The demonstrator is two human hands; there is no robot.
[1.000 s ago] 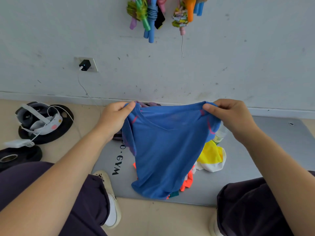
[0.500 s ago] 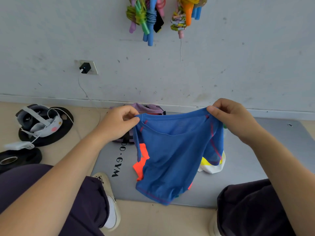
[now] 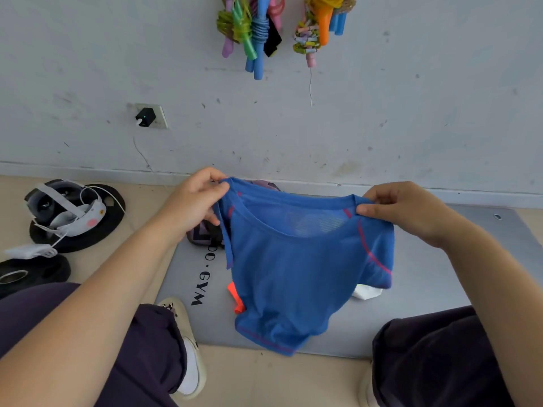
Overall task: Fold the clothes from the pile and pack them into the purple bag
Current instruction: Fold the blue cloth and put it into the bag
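A blue mesh T-shirt (image 3: 293, 274) with pink seams hangs in the air over the grey mat (image 3: 426, 289). My left hand (image 3: 195, 201) pinches its left shoulder and my right hand (image 3: 402, 211) pinches its right shoulder, neckline facing me. Its hem droops onto the mat's near edge. Behind it lies the pile, mostly hidden: an orange garment (image 3: 236, 299) and a white piece (image 3: 365, 291) peek out. The purple bag (image 3: 202, 233) sits by the wall, largely covered by my left hand and the shirt.
Black weight plates (image 3: 97, 230) with a white headset (image 3: 67, 212) and cable lie on the floor at left. Jump ropes (image 3: 255, 27) hang on the wall above, and a charger (image 3: 145, 116) sits in a socket. My knees and shoes flank the mat's near edge.
The shirt has been turned and spread wider between my hands, its neckline now facing me. My right hand moved right; the yellow garment is now hidden behind the shirt.
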